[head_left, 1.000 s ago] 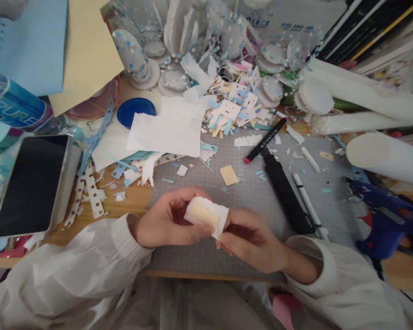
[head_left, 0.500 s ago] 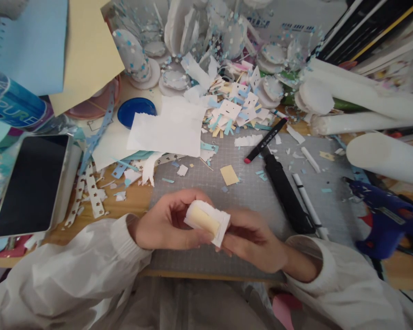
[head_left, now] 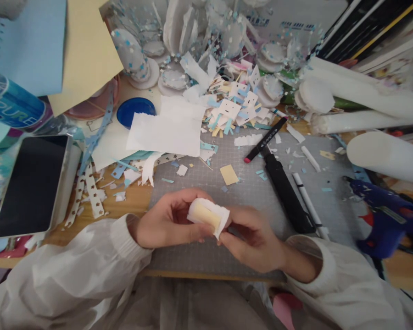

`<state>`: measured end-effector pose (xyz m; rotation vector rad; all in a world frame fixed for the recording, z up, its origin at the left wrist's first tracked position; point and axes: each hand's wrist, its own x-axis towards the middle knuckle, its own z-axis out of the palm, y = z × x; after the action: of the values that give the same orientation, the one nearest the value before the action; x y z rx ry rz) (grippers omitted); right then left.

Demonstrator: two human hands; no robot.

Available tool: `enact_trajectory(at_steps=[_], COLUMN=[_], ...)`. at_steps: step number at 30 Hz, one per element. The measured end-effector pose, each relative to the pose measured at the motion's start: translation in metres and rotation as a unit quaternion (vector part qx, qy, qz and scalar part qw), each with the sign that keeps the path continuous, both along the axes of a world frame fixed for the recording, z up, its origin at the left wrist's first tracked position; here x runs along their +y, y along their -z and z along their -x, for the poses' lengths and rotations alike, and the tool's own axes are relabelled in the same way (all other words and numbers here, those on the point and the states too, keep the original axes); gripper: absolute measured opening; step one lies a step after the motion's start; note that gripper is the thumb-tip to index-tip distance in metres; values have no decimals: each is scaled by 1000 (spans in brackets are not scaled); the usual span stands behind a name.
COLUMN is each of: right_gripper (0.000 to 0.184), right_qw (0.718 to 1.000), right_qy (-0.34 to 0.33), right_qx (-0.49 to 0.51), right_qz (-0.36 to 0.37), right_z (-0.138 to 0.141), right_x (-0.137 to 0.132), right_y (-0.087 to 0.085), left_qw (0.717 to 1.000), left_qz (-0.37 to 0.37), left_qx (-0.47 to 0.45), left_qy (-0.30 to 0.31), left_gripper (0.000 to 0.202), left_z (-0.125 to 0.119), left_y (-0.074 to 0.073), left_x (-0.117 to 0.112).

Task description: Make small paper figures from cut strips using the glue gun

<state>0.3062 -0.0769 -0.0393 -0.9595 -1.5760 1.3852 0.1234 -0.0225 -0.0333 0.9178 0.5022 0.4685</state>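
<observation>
Between my two hands is a small white paper piece [head_left: 206, 214] with a pale yellow strip on its upper face. My left hand [head_left: 174, 221] is closed around its left side, thumb along the near edge. The right end is pinched by the fingers of my right hand [head_left: 253, 238]. Both hands hover over the grey cutting mat [head_left: 199, 261]. A loose pale yellow paper rectangle [head_left: 229, 174] lies on the mat just beyond them. The underside of the held piece is hidden by my fingers.
To the right lie a black-handled cutter [head_left: 285, 192], a marker [head_left: 265, 140], a white pen [head_left: 309, 204] and a blue glue gun [head_left: 385, 215]. A phone [head_left: 32, 183] and bottle [head_left: 17, 103] stand left. Paper scraps [head_left: 232, 107] are heaped at the back.
The white paper piece has tilted and shifted slightly up and away from me in my hands. Both hands keep their hold; the things around are unchanged.
</observation>
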Motion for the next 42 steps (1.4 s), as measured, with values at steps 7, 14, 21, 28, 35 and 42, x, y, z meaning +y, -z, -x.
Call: enact_trajectory(at_steps=[7, 14, 21, 28, 35, 42], right_gripper=[11, 18, 19, 14, 16, 19], right_qw=[1000, 997, 992, 991, 991, 983], right_qy=[15, 26, 22, 42, 55, -8], right_qx=[-6, -4, 24, 12, 12, 133], right_qz=[13, 78, 119, 126, 122, 129], right_z=[-1, 0, 1, 4, 4, -2], right_x=[0, -2, -3, -3, -4, -2], right_y=[2, 7, 11, 10, 12, 9], left_qw=[999, 999, 1000, 999, 994, 997], left_qz=[19, 13, -9, -42, -107, -59], left_qx=[25, 25, 22, 6, -12, -43], left_qy=[-6, -21, -19, -17, -29, -17], left_gripper=[20, 28, 29, 27, 33, 33], left_z=[1, -1, -1, -3, -5, -5], left_y=[0, -1, 0, 3, 7, 2], left_x=[-1, -2, -1, -1, -1, -2])
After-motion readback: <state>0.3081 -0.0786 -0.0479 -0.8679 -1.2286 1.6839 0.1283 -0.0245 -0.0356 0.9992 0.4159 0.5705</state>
